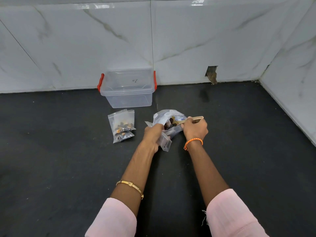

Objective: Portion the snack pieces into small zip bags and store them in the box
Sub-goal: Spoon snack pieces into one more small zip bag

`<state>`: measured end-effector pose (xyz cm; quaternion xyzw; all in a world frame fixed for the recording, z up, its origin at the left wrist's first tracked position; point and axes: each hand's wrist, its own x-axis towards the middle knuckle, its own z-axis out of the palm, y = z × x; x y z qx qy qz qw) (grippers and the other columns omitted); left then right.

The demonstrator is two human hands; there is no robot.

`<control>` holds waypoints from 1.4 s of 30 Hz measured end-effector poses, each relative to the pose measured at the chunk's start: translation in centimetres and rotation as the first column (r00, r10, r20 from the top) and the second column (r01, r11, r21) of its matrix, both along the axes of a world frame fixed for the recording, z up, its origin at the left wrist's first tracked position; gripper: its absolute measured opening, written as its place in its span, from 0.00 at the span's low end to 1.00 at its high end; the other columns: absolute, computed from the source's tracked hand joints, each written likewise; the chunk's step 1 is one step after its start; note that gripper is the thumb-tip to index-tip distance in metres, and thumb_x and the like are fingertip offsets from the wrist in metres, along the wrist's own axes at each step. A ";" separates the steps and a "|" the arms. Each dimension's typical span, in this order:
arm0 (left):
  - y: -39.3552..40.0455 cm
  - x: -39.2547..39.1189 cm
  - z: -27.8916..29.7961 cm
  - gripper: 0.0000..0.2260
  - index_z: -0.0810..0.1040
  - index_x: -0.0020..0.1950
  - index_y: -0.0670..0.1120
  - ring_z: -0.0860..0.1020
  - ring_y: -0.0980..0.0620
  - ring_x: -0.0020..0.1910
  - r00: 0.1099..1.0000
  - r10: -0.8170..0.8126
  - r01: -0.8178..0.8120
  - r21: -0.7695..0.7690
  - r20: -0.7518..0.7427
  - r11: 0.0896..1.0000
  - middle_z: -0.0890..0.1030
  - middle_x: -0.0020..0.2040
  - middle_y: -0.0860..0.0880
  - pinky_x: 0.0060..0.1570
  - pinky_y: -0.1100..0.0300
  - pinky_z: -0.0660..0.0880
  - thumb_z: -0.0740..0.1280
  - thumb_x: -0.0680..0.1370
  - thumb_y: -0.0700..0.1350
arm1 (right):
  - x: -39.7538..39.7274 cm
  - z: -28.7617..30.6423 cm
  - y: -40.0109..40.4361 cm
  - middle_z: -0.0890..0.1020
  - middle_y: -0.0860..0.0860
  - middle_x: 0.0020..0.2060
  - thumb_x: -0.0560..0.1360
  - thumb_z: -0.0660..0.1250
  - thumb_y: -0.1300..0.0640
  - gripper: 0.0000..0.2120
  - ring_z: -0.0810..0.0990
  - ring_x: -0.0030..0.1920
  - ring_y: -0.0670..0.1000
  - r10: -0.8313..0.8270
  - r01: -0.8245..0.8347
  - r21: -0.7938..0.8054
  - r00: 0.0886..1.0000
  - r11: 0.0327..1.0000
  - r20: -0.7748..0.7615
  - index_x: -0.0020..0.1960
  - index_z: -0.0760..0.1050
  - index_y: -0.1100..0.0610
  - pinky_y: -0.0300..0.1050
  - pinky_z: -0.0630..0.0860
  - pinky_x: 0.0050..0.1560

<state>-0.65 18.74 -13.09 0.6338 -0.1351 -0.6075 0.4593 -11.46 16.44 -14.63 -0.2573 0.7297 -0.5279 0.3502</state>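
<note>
My left hand [152, 134] pinches the small zip bag [165, 142] (mouth toward me) just left of the snack bag [168, 122], where my right hand [195, 128], closed on the wooden spoon [191, 119], scoops toward the worktop's back edge.

Two filled small zip bags [121, 124], one empty one [165, 142], one box [127, 89], one spoon [191, 120], one big snack bag [168, 119]

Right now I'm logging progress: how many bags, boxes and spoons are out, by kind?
Filled small bags: 2
Small bag in left hand: 1
Big snack bag: 1
Box: 1
Spoon in right hand: 1
Total: 6
</note>
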 end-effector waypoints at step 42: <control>2.0 4.6 8.8 0.20 0.64 0.69 0.39 0.73 0.37 0.49 0.705 0.269 -0.404 -0.060 -0.656 0.913 0.71 0.60 0.35 0.57 0.42 0.71 0.53 0.80 0.47 | 2.6 13.3 6.1 0.82 0.58 0.36 0.76 0.66 0.65 0.06 0.84 0.33 0.50 0.402 -0.300 -0.333 0.865 0.894 0.300 0.41 0.75 0.61 0.40 0.82 0.36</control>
